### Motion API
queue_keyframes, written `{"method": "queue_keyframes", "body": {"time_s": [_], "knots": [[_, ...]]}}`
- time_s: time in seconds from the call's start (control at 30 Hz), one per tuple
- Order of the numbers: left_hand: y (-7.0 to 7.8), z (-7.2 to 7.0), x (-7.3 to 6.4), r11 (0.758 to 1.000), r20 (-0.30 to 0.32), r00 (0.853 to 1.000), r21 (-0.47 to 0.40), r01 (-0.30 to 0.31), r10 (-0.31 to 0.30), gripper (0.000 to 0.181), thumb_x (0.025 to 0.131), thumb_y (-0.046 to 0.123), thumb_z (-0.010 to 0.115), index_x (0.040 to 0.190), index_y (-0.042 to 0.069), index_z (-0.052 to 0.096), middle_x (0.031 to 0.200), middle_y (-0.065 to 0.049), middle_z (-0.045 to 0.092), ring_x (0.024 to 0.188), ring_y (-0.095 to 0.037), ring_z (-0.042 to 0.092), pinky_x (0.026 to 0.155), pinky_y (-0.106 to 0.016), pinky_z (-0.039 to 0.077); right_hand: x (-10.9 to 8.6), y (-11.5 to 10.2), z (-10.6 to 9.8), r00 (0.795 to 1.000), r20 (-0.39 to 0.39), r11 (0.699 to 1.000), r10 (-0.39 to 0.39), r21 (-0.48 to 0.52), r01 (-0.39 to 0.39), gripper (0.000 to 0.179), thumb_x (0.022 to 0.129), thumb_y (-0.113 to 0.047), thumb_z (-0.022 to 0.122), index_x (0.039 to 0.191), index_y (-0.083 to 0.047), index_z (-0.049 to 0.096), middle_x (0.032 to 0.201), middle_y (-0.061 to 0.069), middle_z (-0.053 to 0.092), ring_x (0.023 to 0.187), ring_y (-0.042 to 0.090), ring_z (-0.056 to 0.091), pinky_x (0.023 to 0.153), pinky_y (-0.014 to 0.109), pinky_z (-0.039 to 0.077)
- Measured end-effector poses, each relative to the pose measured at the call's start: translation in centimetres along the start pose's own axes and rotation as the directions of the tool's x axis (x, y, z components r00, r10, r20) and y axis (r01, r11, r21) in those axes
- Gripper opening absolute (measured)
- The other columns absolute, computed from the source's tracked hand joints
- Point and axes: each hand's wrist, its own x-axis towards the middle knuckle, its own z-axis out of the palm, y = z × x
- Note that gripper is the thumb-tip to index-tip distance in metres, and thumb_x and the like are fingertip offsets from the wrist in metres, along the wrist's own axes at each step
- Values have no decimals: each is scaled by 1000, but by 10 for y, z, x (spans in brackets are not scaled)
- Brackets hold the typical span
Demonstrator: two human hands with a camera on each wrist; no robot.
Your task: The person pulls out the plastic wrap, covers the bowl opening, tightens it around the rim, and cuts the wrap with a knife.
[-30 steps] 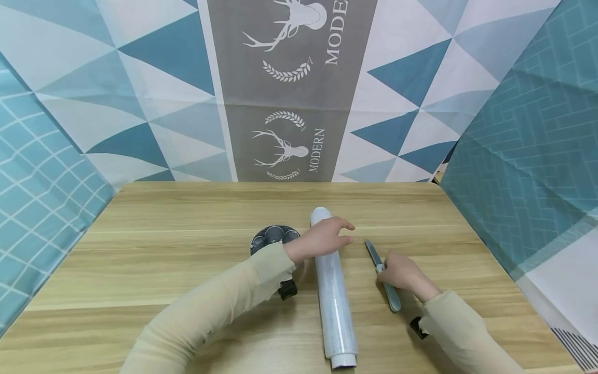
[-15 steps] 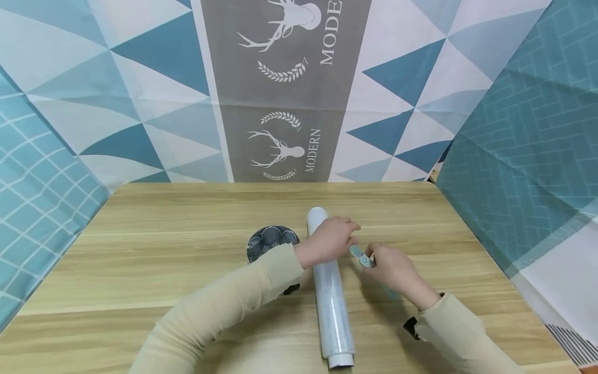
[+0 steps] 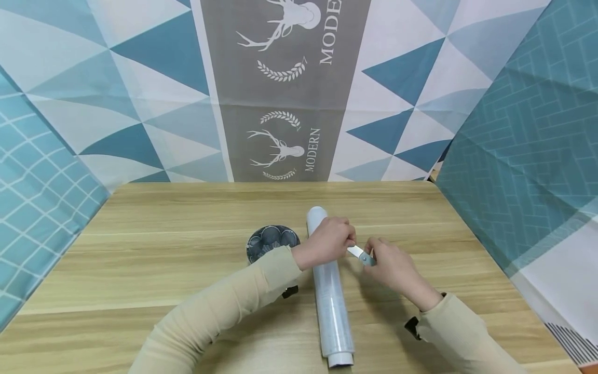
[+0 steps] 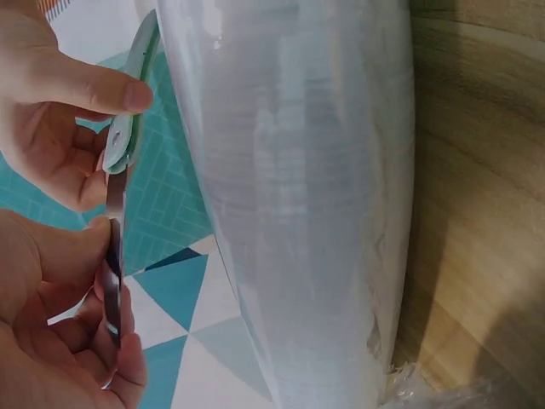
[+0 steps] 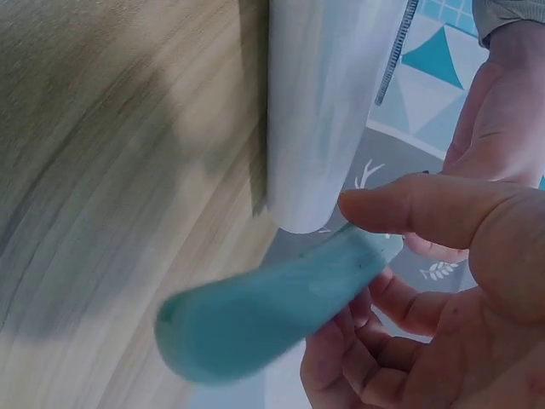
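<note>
A folding knife (image 3: pixel 363 255) with a pale teal handle and an unfolded metal blade is held above the table, right of a roll of cling film (image 3: pixel 335 311). My right hand (image 3: pixel 396 267) pinches the handle (image 5: pixel 264 315) near the pivot between thumb and fingers. With thumb and fingertips my left hand (image 3: pixel 329 240) pinches the blade (image 4: pixel 115 256) toward its tip, reaching across the film roll. Both hands face each other along the knife in the left wrist view. The blade's far end is partly covered by the left fingers.
Left of the roll sits a dark round object (image 3: pixel 271 240) with rounded lobes on top, partly behind my left sleeve (image 3: pixel 224 301). Patterned cloth (image 3: pixel 163 104) walls off the back and sides of the wooden table (image 3: pixel 140 280).
My right hand has lifted the knife off the table and brought it left to my left hand. My left fingers, earlier loose, now pinch the blade.
</note>
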Motion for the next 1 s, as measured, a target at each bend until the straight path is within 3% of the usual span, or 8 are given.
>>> {"method": "queue_keyframes", "body": {"time_s": [0.2,0.43,0.53,0.67,0.83,1.0], "knots": [[0,1,0,1000,-9,1000,-20,-8,7,8,95,13,73,91,9,78,90,-3,71,86,-17,66,83,-30,53,2,2,-8,997,61,997,-39,63,36,14,93,-11,74,93,-4,62,79,4,61,64,14,50,57,28,42],[4,-2,-1,1000,-1,1000,2,2,-2,8,96,14,72,93,9,78,90,-1,70,86,-16,64,84,-26,52,2,9,-13,994,35,993,-106,45,105,12,92,-11,75,89,-7,64,79,1,68,63,11,51,57,26,42],[6,-3,-2,1000,-20,1000,5,11,-11,9,97,15,71,94,10,78,90,-1,70,87,-16,65,83,-25,53,2,13,-14,993,19,992,-117,57,116,11,93,-11,75,91,-8,64,80,1,68,64,10,54,58,26,44],[7,-3,-1,994,-87,994,-88,61,-69,9,98,12,70,94,9,78,92,-3,70,91,-17,65,85,-26,54,1,17,-18,996,-13,984,-87,152,88,11,96,-12,71,97,-4,64,82,3,67,68,14,61,59,29,49],[7,-2,-2,973,-167,977,-211,98,-135,11,98,12,68,95,6,77,93,-6,69,91,-20,63,85,-30,52,1,19,-22,1000,-24,942,-13,334,20,16,99,-10,67,105,4,60,85,10,64,73,20,67,66,35,61],[8,0,-2,958,-209,963,-266,112,-171,10,98,12,69,95,5,76,87,-5,64,84,-19,59,77,-27,48,2,19,-22,999,-33,891,38,453,-19,17,100,-7,65,109,6,57,87,12,63,77,19,69,72,34,63]]}}
